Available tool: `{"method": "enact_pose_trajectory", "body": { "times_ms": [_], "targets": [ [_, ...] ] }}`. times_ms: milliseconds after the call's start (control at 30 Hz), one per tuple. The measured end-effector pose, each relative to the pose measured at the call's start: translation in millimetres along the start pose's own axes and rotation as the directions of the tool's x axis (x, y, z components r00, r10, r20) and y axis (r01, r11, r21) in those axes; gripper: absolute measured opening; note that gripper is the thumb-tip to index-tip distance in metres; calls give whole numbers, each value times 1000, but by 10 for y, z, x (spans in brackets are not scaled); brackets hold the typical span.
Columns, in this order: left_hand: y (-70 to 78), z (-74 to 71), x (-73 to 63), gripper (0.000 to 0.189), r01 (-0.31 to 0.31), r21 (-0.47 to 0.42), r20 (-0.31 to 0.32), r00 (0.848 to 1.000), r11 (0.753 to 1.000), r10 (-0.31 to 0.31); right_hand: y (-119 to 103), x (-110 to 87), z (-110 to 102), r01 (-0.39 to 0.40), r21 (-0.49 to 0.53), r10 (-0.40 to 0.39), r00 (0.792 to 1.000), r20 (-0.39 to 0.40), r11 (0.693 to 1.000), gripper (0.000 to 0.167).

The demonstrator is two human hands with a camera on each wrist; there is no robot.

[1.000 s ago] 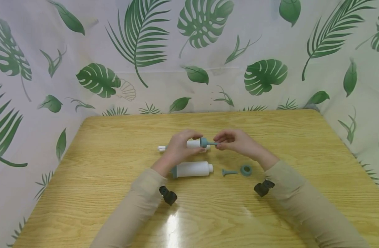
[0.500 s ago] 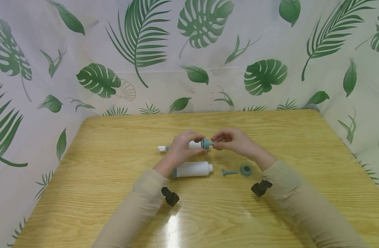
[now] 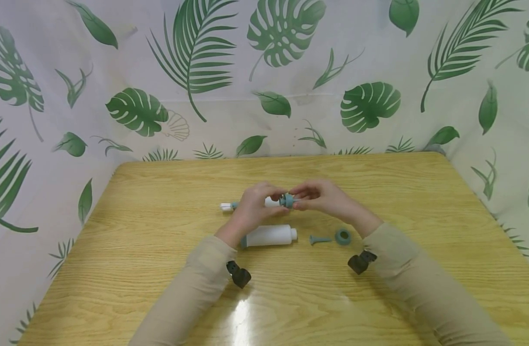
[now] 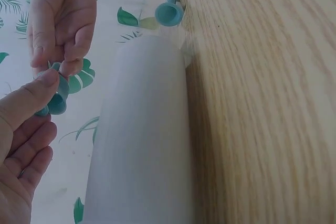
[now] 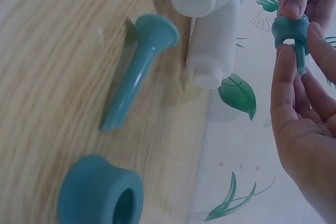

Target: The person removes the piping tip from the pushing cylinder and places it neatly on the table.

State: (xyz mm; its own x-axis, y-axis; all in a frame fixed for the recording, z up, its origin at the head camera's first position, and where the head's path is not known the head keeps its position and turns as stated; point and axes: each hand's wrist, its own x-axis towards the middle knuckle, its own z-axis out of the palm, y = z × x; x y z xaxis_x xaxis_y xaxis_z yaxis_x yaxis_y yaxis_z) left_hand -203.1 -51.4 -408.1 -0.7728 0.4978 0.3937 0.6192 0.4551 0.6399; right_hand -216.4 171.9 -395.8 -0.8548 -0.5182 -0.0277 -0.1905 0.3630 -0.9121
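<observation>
Above the table, my left hand (image 3: 251,206) pinches a teal ring-shaped cap (image 3: 286,201) between thumb and fingers. A slim teal nozzle (image 5: 300,59) sticks out of that cap. From the other side, my right hand (image 3: 327,197) has its thumb and fingertips at the cap and nozzle, seen close in the right wrist view. One white bottle (image 3: 270,235) lies on its side nearer me, with a teal base. Another white bottle (image 5: 212,45) lies behind it, partly hidden by my left hand in the head view.
On the wooden table (image 3: 182,302), a loose teal nozzle (image 3: 321,240) with a flared end lies beside a second teal ring cap (image 3: 343,236). A small white-ended piece (image 3: 226,206) shows left of my left hand. A leaf-patterned cloth (image 3: 264,125) hangs behind the table.
My right hand has moved left, up to the cap, and less of the nozzle shows between the hands. My left hand has shifted slightly right. The things on the table have not moved.
</observation>
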Motion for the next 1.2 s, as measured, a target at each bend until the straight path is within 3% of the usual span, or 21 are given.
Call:
{"method": "enact_pose_trajectory", "body": {
  "times_ms": [200, 367, 833, 1200],
  "targets": [
    [31, -3, 5, 36, 27, -7, 8, 1000, 1000, -27, -9, 12, 18, -14, -10, 14, 1000, -7, 1000, 35],
    [47, -25, 9, 25, 56, -27, -1, 998, 998, -56, -41, -12, 3, -20, -24, 19, 1000, -22, 1000, 35],
    [36, -13, 8, 20, 47, -4, -4, 999, 999, -47, 82, -114, -161, -62, -52, 59, 997, -50, 997, 36],
    [90, 83, 97, 22, 115, 67, 54, 991, 991, -119, 187, -239, -370, -124, -168, 105, 988, -117, 978, 40]
  ]
}}
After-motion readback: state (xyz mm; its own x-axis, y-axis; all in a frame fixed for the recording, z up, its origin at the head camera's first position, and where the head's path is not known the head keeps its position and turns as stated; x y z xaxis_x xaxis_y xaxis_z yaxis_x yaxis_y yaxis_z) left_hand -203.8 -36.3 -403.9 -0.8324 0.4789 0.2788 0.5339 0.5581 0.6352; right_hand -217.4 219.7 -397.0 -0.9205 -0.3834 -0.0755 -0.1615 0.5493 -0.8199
